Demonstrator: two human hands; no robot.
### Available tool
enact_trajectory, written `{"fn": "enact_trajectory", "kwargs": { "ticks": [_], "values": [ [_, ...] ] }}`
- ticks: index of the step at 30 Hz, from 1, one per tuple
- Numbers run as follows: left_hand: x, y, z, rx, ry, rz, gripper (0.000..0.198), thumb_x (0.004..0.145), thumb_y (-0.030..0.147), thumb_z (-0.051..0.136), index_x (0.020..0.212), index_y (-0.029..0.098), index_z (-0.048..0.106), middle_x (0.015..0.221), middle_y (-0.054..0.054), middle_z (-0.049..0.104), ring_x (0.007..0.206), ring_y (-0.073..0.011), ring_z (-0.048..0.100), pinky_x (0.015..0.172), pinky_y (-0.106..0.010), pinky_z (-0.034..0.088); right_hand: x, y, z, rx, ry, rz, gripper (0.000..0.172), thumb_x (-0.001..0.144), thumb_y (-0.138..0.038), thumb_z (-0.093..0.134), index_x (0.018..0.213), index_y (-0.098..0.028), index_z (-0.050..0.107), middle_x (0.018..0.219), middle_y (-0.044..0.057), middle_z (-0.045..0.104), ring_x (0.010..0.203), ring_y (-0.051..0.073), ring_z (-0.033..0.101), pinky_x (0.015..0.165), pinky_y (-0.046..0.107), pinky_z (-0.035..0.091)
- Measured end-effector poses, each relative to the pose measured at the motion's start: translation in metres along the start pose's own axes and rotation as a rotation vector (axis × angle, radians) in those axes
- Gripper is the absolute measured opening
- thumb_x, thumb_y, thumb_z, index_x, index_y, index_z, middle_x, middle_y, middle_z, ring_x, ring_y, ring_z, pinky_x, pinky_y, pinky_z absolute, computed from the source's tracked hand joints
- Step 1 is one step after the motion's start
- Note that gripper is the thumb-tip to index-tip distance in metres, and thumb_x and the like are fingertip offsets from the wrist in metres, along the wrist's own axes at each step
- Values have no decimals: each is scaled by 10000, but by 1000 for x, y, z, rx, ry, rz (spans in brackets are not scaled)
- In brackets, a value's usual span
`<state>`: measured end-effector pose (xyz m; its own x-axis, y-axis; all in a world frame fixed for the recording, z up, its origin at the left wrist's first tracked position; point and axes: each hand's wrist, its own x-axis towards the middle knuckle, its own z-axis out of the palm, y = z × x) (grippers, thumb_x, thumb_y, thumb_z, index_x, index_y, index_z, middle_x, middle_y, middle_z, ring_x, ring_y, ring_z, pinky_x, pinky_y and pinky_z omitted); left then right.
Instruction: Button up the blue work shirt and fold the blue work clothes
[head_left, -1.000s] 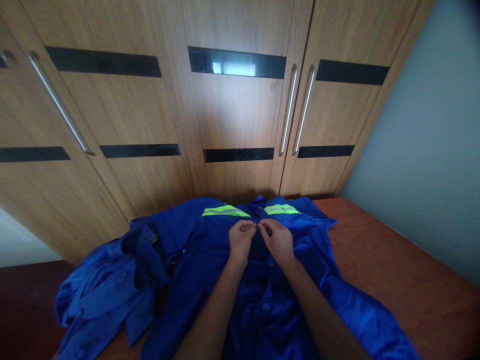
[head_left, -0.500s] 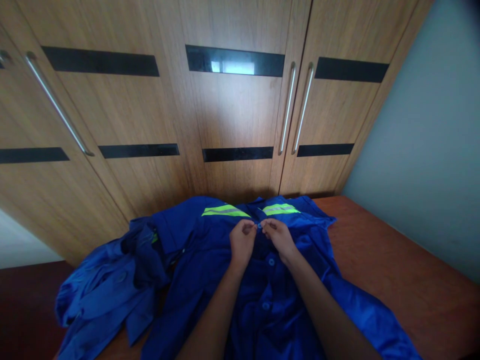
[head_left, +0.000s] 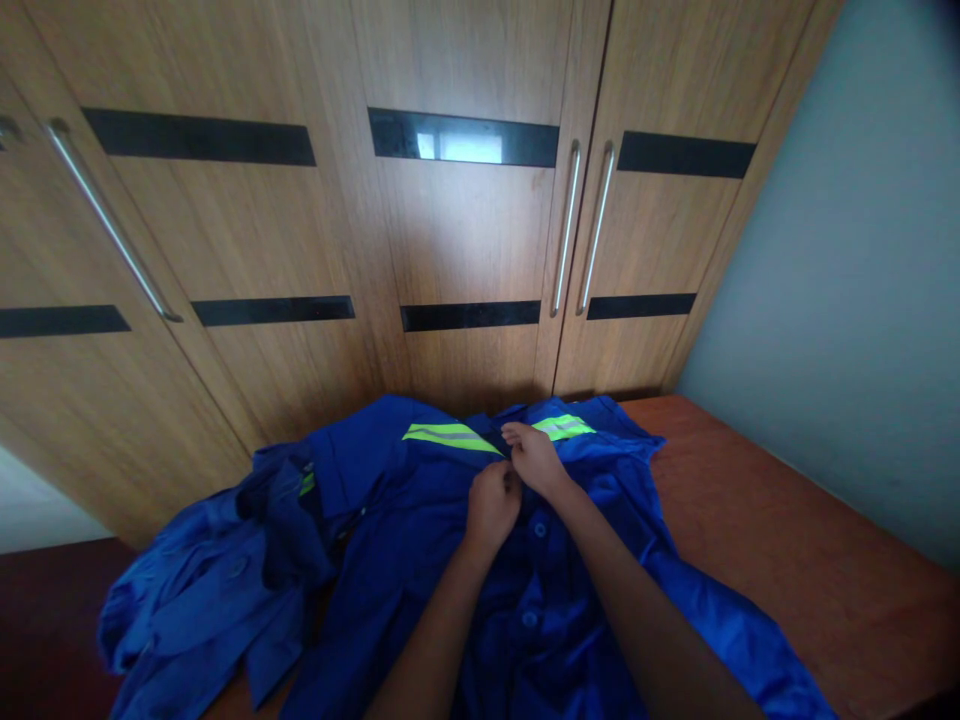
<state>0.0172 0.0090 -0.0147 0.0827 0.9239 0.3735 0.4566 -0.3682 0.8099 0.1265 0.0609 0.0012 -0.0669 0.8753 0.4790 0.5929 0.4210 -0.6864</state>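
A blue work shirt with yellow-green reflective stripes lies spread on a reddish-brown table. My left hand is curled closed on the shirt's front placket near the upper buttons. My right hand sits just beyond it, fingers pinched on the fabric at the placket between the two stripes. The two hands touch each other. Blue buttons run down the shirt front between my forearms.
More blue garments lie crumpled at the left of the table. Wooden wardrobe doors with long metal handles stand right behind the table. A grey wall borders the right side.
My right hand has moved farther up the placket toward the collar, and my left hand has dropped slightly and closed into a fist. The view has shifted a little left.
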Motion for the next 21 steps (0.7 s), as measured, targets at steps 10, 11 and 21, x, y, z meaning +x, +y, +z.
{"fn": "enact_trajectory", "kwargs": {
  "ticks": [10, 11, 21],
  "values": [
    [-8, 9, 1, 226, -149, 146, 375, 781, 21, 449, 932, 221, 729, 884, -65, 643, 876, -209, 590, 814, -324, 446, -2, 50, 1, 90, 18, 235, 155, 589, -102, 653, 519, -239, 639, 545, -9, 655, 626, 183, 638, 662, 275, 470],
    [-9, 11, 0, 264, -136, 155, 365, 791, 35, 454, 955, 217, 725, 938, -78, 643, 934, -225, 579, 846, -349, 438, -4, 53, -1, 129, 32, 251, 143, 597, -116, 650, 529, -242, 649, 554, -10, 660, 621, 178, 633, 656, 273, 467],
    [-7, 26, -22, 782, -244, 179, 365, 855, 105, 440, 1138, 237, 627, 1063, -72, 692, 1110, -248, 577, 1093, -523, 193, -23, 65, -20, 713, 224, 460, 316, 660, -473, 645, 784, -187, 696, 639, 12, 648, 541, 146, 544, 527, 264, 421]
  ]
}}
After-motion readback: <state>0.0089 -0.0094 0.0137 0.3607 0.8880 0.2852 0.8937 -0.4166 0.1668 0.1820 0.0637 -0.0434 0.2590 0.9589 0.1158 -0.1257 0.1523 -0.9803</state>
